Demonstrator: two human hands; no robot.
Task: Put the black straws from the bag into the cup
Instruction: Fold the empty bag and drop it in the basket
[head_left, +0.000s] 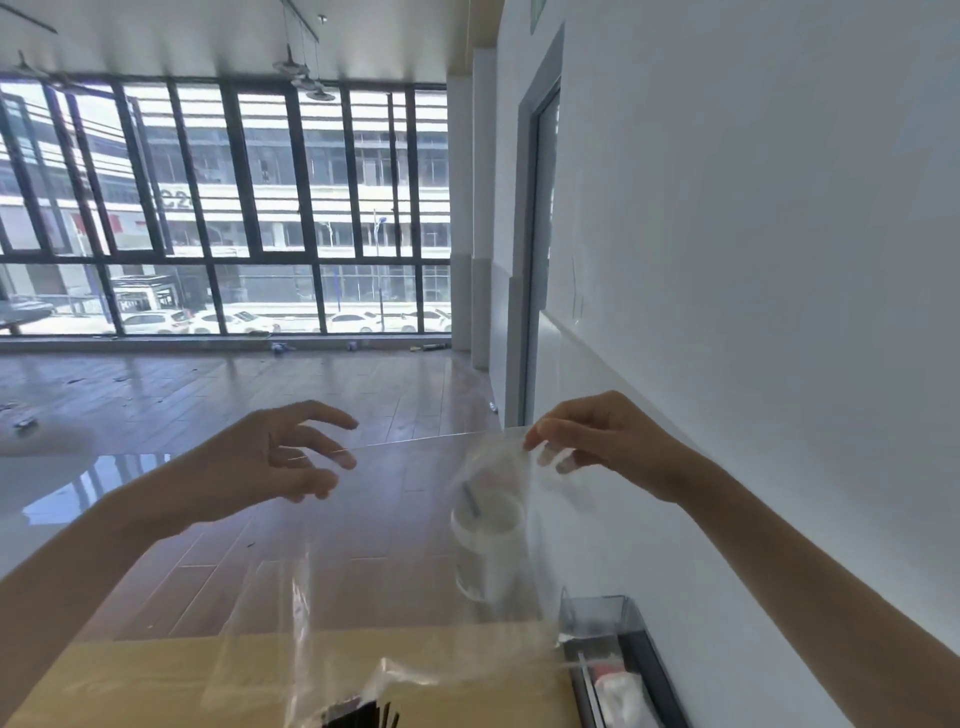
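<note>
A clear plastic bag (395, 582) is held up in front of me, its top edge stretched across the view. My right hand (597, 441) pinches the bag's upper right corner. My left hand (280, 457) hovers at the upper left with fingers spread and relaxed, holding nothing. Black straws (358, 716) lie bunched in the bag's bottom at the lower edge of the view. Seen through the bag, a white cup (488, 545) stands on the wooden table (130, 680) with one dark straw (471, 500) sticking out of it.
A clear-and-black box (618, 654) with white items inside sits on the table at the right, against the white wall (753, 312). Beyond the table lie a wooden floor (208, 395) and large windows.
</note>
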